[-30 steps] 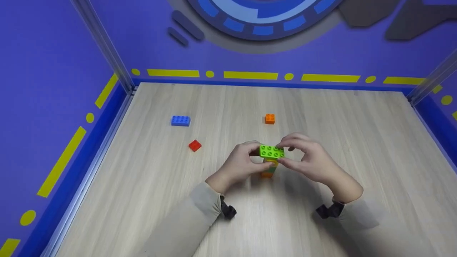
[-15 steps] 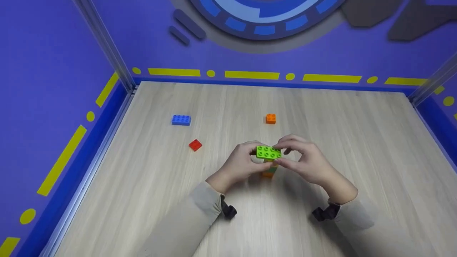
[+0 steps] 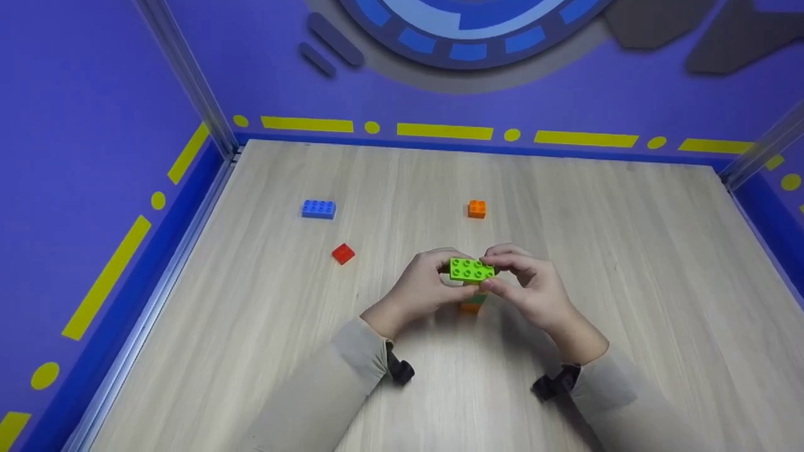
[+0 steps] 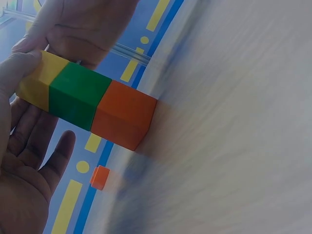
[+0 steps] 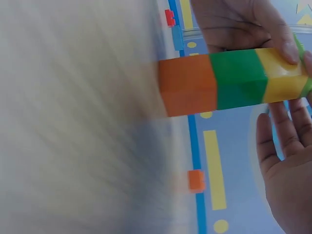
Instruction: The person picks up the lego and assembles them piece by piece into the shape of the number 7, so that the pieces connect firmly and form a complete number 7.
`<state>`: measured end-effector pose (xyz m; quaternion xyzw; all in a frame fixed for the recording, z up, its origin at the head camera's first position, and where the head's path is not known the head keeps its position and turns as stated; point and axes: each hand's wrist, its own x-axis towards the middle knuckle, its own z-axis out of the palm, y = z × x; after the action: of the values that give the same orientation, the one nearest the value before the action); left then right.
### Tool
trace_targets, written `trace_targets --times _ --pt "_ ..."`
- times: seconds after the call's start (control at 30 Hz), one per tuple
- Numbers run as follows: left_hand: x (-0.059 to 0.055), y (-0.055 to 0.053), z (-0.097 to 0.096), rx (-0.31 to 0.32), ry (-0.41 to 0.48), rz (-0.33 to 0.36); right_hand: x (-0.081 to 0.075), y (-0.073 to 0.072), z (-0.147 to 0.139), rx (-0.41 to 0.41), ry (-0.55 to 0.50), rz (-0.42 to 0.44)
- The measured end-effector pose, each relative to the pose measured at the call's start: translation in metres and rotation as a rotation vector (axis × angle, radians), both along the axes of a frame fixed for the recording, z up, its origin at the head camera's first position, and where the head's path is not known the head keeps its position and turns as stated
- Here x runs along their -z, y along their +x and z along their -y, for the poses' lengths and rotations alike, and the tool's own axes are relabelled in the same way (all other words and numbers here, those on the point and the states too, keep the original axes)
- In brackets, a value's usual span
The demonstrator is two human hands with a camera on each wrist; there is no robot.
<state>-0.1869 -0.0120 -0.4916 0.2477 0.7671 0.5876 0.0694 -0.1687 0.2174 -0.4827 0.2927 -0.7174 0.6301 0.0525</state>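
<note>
A lime-green building brick with studs up tops an upright stack. Under it are a yellow brick, a green brick and an orange brick, the lowest, standing on the table. My left hand grips the stack at the yellow brick, thumb on its near face. With thumb and fingers, my right hand pinches the lime brick's right end. The lime brick's underside lies against the yellow one; whether it is pressed fully on cannot be made out.
On the wooden table lie a blue brick and a red brick at the left. A small orange brick lies beyond the stack. Blue panels wall in the back and sides.
The lime brick has shifted slightly left over the stack. My right hand and forearm have swung inward to the left, while my left hand has stayed on the stack.
</note>
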Motion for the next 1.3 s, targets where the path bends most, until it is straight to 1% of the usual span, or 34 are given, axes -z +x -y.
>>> trace_targets --times 0.07,0.27,0.43,0.63,0.73,0.9,0.97,1.07,1.17,1.3 --pt "-0.001 0.000 0.001 0.001 0.003 0.003 0.000 0.000 0.001 -0.001 -0.001 -0.013" --pt "-0.005 -0.003 0.008 -0.005 -0.001 0.008 -0.002 -0.002 0.007 0.018 0.041 -0.040" --pt "-0.006 -0.005 0.008 0.001 0.014 0.026 0.000 -0.003 0.009 0.026 0.037 -0.080" --pt "-0.005 -0.005 0.009 0.006 -0.014 0.001 0.006 -0.006 0.010 0.013 0.019 -0.107" --pt "-0.005 -0.002 0.012 0.017 -0.032 -0.024 0.009 -0.006 0.011 -0.001 0.017 -0.096" --pt "-0.005 0.003 0.014 0.049 0.030 -0.038 0.013 -0.006 0.013 -0.026 0.000 -0.065" --pt "-0.006 0.005 0.014 0.046 0.055 -0.051 0.012 -0.005 0.013 -0.036 -0.016 -0.040" --pt "-0.008 0.006 0.011 0.040 0.045 -0.083 0.011 -0.004 0.012 -0.053 -0.045 -0.007" --pt "-0.012 0.005 0.007 0.053 0.023 -0.093 0.010 -0.002 0.010 -0.058 -0.064 -0.007" --pt "-0.015 0.004 0.002 0.090 -0.004 -0.088 0.012 0.002 0.009 -0.036 -0.081 -0.050"
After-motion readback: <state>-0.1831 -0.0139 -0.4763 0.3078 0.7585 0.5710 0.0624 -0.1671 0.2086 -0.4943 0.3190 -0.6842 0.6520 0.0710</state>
